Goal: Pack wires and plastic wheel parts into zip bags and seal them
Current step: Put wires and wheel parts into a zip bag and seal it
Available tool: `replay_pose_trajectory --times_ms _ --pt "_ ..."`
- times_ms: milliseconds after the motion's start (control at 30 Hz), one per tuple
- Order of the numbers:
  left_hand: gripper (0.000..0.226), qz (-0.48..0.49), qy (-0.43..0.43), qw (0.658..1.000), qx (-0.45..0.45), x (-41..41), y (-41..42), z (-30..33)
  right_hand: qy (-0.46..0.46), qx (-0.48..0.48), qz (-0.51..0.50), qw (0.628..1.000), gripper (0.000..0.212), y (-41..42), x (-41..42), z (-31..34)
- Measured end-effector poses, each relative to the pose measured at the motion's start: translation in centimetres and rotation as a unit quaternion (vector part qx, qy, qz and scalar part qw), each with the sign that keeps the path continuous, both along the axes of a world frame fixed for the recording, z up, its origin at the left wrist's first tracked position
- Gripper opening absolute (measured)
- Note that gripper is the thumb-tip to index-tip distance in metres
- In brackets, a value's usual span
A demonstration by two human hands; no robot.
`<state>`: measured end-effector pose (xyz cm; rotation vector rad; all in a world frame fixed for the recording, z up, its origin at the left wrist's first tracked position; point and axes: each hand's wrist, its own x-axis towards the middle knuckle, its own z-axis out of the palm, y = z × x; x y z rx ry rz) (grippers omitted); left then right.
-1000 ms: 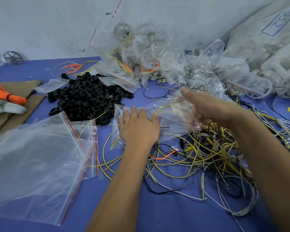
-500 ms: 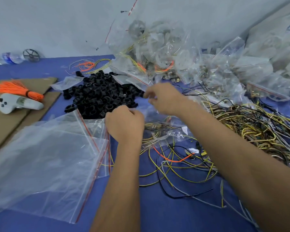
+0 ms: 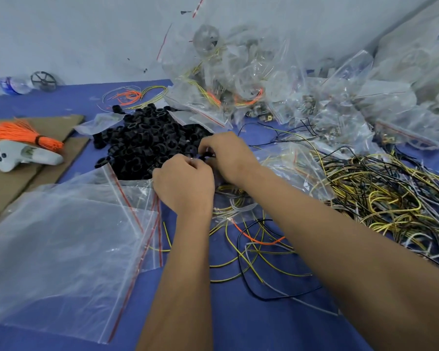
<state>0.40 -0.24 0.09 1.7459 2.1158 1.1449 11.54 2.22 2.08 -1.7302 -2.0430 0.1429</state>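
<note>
Left hand (image 3: 185, 184) and right hand (image 3: 226, 154) met knuckle to knuckle at the near edge of the heap of black wheel parts (image 3: 150, 143), mid-tabletop. Fingers of both curled inward; a small black part (image 3: 205, 155) seen between the fingertips, apparently pinched by the right hand. Grip of the left hand not determinable, fingertips hidden behind the knuckles. Clear zip bag (image 3: 284, 171) lay crumpled under and beyond the right wrist, long axis roughly left to right; direction of its mouth not discernible. Stack of empty zip bags (image 3: 61, 236) lay flat toward the near left corner of the blue tabletop (image 3: 238, 325), red seal strips running diagonally from the heap down toward the near edge. Tangle of yellow, black and white wires (image 3: 380, 201) spread along the right edge, loose strands trailing under both forearms. Filled bags (image 3: 238, 84) piled against the wall at the far edge. White controller (image 3: 20, 155) and orange wire bundle (image 3: 23, 134) rested on cardboard (image 3: 0, 188) at the left edge.
</note>
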Motion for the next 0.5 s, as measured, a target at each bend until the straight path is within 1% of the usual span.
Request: replay_pose_trajectory --times_ms 67,133,167,233,333,400,433,467,500 --pt "0.024 -0.001 -0.005 1.0 0.015 0.1 0.0 0.1 0.029 0.05 -0.039 0.998 0.027 -0.6 1.1 0.9" --pt "0.025 -0.016 -0.009 0.999 0.033 0.4 0.0 0.1 0.088 0.1 -0.085 0.987 0.031 -1.6 2.9 2.2" --pt "0.025 -0.028 -0.012 0.999 0.045 0.8 -0.1 0.1 0.115 0.125 -0.105 0.98 0.028 -2.3 4.2 2.8" --pt "0.022 -0.067 -0.011 0.995 0.079 2.2 -0.9 0.3 0.189 0.158 -0.141 0.959 0.018 -4.5 6.7 3.5" --pt "0.01 -0.148 0.051 0.978 0.137 4.6 -2.4 0.3 0.32 0.171 -0.165 0.917 0.015 -8.2 9.8 3.7" --pt "0.016 -0.231 0.058 0.951 0.197 6.0 -3.0 0.2 0.38 0.168 -0.161 0.895 0.013 -10.0 11.0 3.5" --pt "0.02 -0.295 0.047 0.929 0.219 6.5 -3.2 0.1 0.394 0.169 -0.163 0.888 0.012 -10.6 11.5 3.4" --pt "0.023 -0.367 0.038 0.904 0.216 7.0 -3.4 0.1 0.398 0.179 -0.171 0.883 0.01 -11.1 12.0 3.3" --pt "0.027 -0.435 0.04 0.881 0.183 7.4 -3.6 -0.1 0.39 0.193 -0.185 0.881 0.009 -11.4 12.3 3.2"
